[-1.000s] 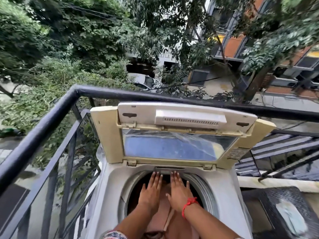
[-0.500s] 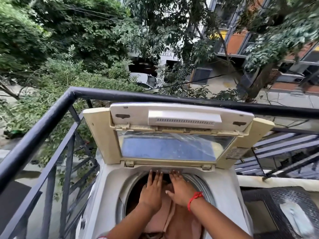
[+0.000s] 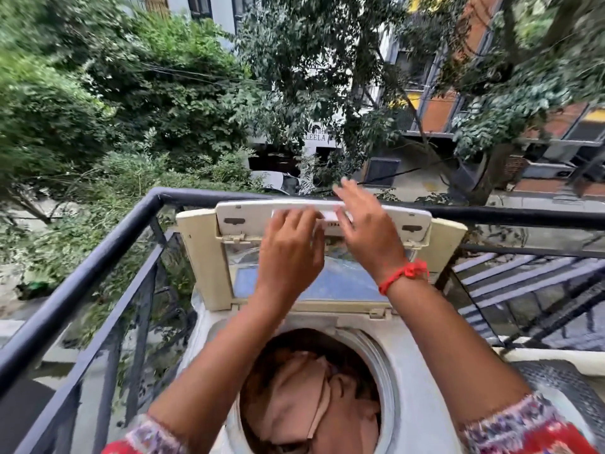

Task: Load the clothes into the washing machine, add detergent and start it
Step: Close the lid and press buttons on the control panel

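Note:
A cream top-loading washing machine (image 3: 422, 335) stands against the balcony railing, its folding lid (image 3: 203, 253) raised upright. Peach and brown clothes (image 3: 301, 388) fill the round drum below my forearms. Both hands are up at the lid's top panel. My left hand (image 3: 288, 253) curls its fingers onto the white handle strip (image 3: 329, 215) there. My right hand (image 3: 366, 227), with a red thread at the wrist, lies against the lid's top edge with fingers spread. No detergent is in view.
A black metal railing (image 3: 98, 260) runs along the left and behind the machine. A dark woven surface (image 3: 563, 385) lies at the right beside the machine. Trees, a parked car and buildings sit far below.
Both hands have left the clothes in the drum and risen to the top of the upright lid. My view has tilted, showing more of the drum.

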The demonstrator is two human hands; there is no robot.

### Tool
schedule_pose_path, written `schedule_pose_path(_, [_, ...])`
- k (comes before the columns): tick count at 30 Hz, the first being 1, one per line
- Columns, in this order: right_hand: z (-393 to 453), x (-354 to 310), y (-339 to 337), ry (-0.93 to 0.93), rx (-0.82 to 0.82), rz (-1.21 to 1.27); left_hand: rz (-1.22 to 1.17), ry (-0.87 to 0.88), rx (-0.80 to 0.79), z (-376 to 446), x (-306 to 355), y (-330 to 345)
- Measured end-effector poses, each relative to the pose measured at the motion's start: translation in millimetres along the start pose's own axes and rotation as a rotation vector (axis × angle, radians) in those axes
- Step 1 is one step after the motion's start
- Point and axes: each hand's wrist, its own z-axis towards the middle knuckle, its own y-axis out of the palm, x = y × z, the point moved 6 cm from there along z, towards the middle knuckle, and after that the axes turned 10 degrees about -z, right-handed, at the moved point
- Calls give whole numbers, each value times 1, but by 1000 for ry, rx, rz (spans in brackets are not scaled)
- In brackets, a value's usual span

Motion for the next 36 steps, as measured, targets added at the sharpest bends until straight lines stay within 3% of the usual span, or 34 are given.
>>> schedule_pose_path(3, [13,12,24,29,-254,-162,129,-160,-222,21,-24,24])
schedule_pose_path(6, [11,14,16,80,-250,-134,190,-244,-413,18,-43,36])
schedule_pose_path(10, [5,6,-6,124,-269,-118,226,-188,-461,16,-33,18])
schedule_pose_path(19, [-73,-24,-43,81,-306,-89,120,-263,-540,-35,-12,-24])
schedule_pose_path(26, [-146,-40,-39,3,-551,-50,25,-325,-678,-112,18,-44])
schedule_pose_path(31, [-212,-51,-24,-113,-575,34,42,-261,-750,-175,33,-49])
schedule_pose_path(36, [-290,-59,9,-74,-798,64,-39,-330,-903,-255,34,-36])
